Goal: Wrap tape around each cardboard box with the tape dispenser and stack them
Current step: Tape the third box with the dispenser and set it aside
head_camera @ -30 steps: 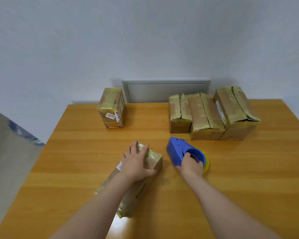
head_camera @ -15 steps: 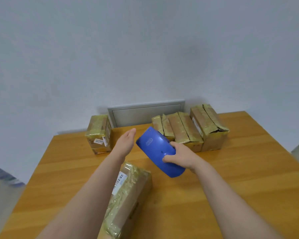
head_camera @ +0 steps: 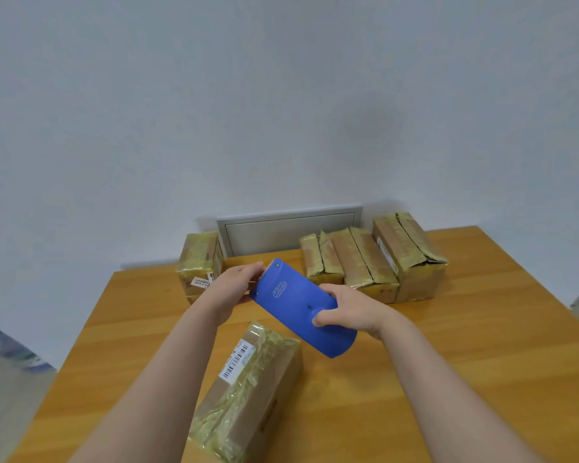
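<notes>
- Wooden table (head_camera: 482, 379), orange-brown with a visible grain, filled the lower part of the head view and carried everything else.
- Nearest the person, a long cardboard box (head_camera: 264, 396) lay flat on the table at a slant. It was wrapped in crinkled yellowish tape and had a white barcode label (head_camera: 238, 362) on its top face towards the far end.
- Both forearms reached forward, the left one passing over the near left corner of this box; neither hand touched it.
- Just beyond the box, the right hand (head_camera: 351, 312) gripped the blue tape dispenser (head_camera: 295, 302) by its rounded rear part, with the fingers curled round it.
- The dispenser was held in the air above the table, tilted, its toothed front end pointing away and to the left.
- The left hand (head_camera: 231, 285) pinched that front end, fingers above and thumb below. Whether any tape lay between the fingertips could not be told.
- Farther back on the left, a single taped box (head_camera: 198, 259) stood by itself, with small white labels low on its near face.
- Farther back on the right, three taped boxes (head_camera: 365, 262) sat touching side by side in a row, well apart from the single one; the rightmost was the largest.
- Behind them, a grey panel (head_camera: 288, 228) was set low in the pale wall (head_camera: 281, 95).
</notes>
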